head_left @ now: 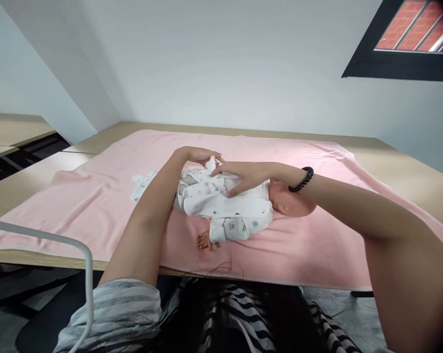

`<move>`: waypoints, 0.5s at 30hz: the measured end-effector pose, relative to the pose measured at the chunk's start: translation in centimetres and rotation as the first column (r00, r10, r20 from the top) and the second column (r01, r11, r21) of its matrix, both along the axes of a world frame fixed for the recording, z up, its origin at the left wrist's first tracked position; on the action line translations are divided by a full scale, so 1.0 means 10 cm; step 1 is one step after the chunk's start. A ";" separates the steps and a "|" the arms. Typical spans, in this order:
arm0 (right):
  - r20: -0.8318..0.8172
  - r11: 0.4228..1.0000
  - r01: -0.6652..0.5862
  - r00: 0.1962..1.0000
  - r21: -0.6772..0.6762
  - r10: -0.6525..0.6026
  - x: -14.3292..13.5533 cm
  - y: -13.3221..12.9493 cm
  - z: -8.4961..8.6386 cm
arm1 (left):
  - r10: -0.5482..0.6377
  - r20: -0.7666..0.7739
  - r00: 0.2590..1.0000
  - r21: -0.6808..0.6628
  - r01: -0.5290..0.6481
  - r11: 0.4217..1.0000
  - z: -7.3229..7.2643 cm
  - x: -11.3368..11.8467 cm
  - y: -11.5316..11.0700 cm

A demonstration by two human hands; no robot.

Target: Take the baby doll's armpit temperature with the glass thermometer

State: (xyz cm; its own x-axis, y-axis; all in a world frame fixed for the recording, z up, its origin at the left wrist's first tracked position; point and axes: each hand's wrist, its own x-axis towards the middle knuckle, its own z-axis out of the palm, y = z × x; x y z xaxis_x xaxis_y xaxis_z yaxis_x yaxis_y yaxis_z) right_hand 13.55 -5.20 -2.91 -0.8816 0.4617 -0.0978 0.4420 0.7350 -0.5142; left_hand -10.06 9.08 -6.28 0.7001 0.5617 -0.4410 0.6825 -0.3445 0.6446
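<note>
A baby doll (pixel 293 202) lies on its back on a pink blanket, head to the right, in a white printed baby romper (pixel 243 208). The romper's front flap is unfastened, with snaps along its edge. At the doll's far arm, my left hand (pixel 201 155) is closed on the white sleeve (pixel 211 164); its fingertips are partly hidden. My right hand (pixel 248 174) reaches across the doll's chest, thumb and fingers apart, touching the cloth near that sleeve. The doll's near hand (pixel 204 240) sticks out of its cuff. My left forearm hides part of the doll's legs.
The pink blanket (pixel 96 196) covers most of a wooden table (pixel 408 166) and hangs over its front edge. A white bent tube (pixel 90 279) rises at the lower left. Behind the table stands a pale wall (pixel 224 68), with a dark-framed window (pixel 364 63) at upper right.
</note>
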 end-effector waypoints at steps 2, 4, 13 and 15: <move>0.003 0.991 -0.118 0.993 -0.063 0.118 0.05 -0.05 0.04 | 0.032 0.013 0.999 -0.047 -0.031 0.998 -0.02 0.00 0.03; 0.017 0.966 -0.204 0.978 -0.157 0.209 0.13 -0.12 0.10 | 0.012 -0.004 1.000 -0.043 -0.012 0.999 -0.02 0.00 0.03; 0.040 0.960 -0.116 0.993 0.255 0.110 0.20 -0.72 -0.12 | -0.041 -0.095 0.995 0.068 0.048 0.997 0.05 0.01 -0.09; 0.156 0.892 -0.155 0.983 0.424 0.097 0.15 -0.84 -0.23 | -0.032 -0.095 0.995 0.076 0.040 0.996 0.05 0.01 -0.09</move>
State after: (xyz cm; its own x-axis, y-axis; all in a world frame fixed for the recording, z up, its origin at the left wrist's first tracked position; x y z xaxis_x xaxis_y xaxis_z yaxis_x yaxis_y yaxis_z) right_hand 15.04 -13.60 -5.22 -0.9287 0.3696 -0.0291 0.3707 0.9255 -0.0780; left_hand -9.97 8.15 -5.77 0.6780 0.5720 -0.4617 0.7250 -0.4166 0.5485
